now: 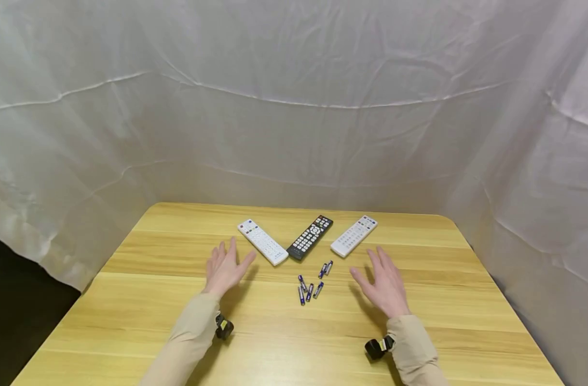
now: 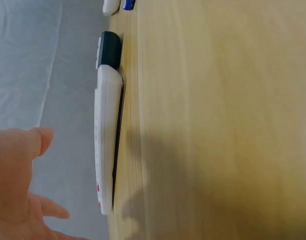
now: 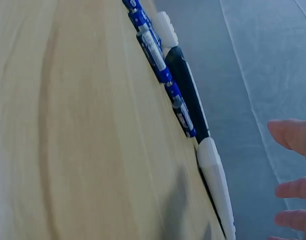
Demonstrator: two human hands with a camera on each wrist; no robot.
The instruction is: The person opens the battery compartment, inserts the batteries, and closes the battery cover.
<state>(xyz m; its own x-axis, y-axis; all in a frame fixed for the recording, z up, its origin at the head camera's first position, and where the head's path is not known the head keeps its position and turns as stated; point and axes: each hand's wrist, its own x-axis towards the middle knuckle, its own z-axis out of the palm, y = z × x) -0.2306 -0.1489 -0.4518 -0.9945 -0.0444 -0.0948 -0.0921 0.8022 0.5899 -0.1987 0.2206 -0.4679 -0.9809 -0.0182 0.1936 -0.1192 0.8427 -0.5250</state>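
Observation:
My left hand (image 1: 223, 272) hovers over the table with its fingers spread, close to a white remote control (image 1: 263, 242) and holding nothing. On the other side, my right hand (image 1: 384, 284) is likewise spread and bare, just in front of a second white remote control (image 1: 354, 236). Between these two lies a black remote control (image 1: 310, 237), its near end by the left white one. Several blue and silver batteries (image 1: 310, 292) are scattered between my hands, with a pair of batteries (image 1: 325, 269) nearer the remotes. In the right wrist view, the batteries (image 3: 153, 54) appear in a row.
The wooden table (image 1: 269, 343) has its far edge against a grey-white curtain (image 1: 294, 145), which also hangs along both sides. A dark gap (image 1: 23, 316) shows beyond the table's left edge. Each wrist wears a small black camera (image 1: 223, 327).

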